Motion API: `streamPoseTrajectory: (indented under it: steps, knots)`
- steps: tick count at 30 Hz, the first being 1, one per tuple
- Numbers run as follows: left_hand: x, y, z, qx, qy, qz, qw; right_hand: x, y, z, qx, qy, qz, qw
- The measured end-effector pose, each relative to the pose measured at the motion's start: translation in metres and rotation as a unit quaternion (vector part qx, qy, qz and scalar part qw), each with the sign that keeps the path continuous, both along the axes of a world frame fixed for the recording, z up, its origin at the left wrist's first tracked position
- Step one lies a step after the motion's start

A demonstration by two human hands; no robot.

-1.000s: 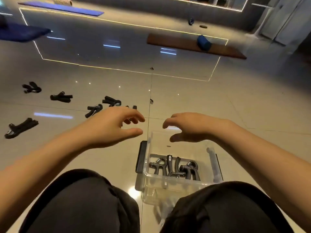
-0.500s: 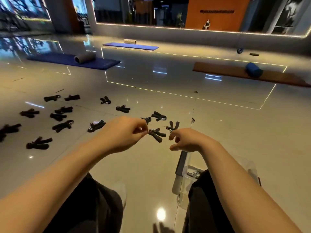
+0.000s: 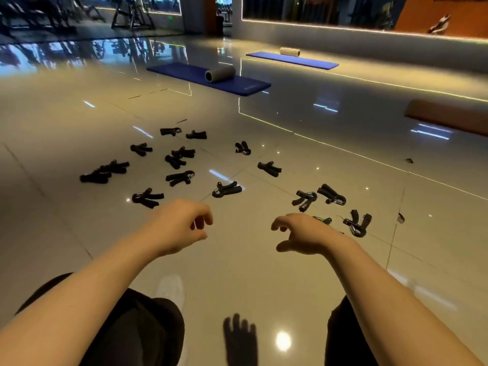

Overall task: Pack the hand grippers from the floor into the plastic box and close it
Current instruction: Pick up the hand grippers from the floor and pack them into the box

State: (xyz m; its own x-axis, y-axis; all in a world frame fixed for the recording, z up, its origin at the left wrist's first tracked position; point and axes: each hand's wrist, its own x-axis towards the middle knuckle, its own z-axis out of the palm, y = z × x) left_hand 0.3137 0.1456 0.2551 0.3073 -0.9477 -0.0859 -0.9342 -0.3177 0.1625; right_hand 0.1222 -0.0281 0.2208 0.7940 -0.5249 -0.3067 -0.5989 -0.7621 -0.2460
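Glossy pale tiled floor, strongly reflective; ceiling lights show as bright spots and streaks. Thin lit strips run across the floor and along the base of the far wall.

Person low to the floor, dark shorts at both knees, bare forearms stretched forward. Left hand held above the tiles, fingers loosely curled, thumb apart from them, holding nothing. Right hand likewise above the floor, fingers drooping and relaxed, also holding nothing. Neither hand touches a gripper.

Hand grippers, black-handled with metal springs, lie scattered on the floor ahead of the hands. Larger cluster to the left and centre; a smaller group to the right, near the right hand: one pair side by side, another just beyond the wrist. One more is partly hidden behind the right hand. A single gripper lies between the two hands' reach, slightly further out.

The plastic box is out of sight from here.

Room beyond: a dark blue mat with a grey roller on it; a second blue mat further back with a pale roller. Brown mat at right edge. Orange wall panel top right; exercise machines dim at top left.
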Motion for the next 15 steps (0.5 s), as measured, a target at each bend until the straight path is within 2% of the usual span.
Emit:
streamPoseTrajectory:
  steps: [3, 7, 11, 15]
  knots:
    - [0.039, -0.007, 0.001, -0.025, -0.029, 0.029, 0.999, 0.046, -0.006, 0.011, -0.027, -0.010, 0.020, 0.999]
    - [0.081, -0.014, 0.003, -0.077, -0.005, 0.072, 0.994, 0.100, -0.007, 0.041, -0.044, -0.036, 0.066, 0.996]
    - [0.110, -0.032, -0.001, -0.065, 0.010, 0.068, 0.995, 0.139, -0.014, 0.059, -0.062, -0.038, 0.106, 0.992]
    - [0.134, -0.057, -0.009, -0.063, 0.025, 0.062, 0.996, 0.162, -0.039, 0.046, -0.064, -0.041, 0.103, 0.992]
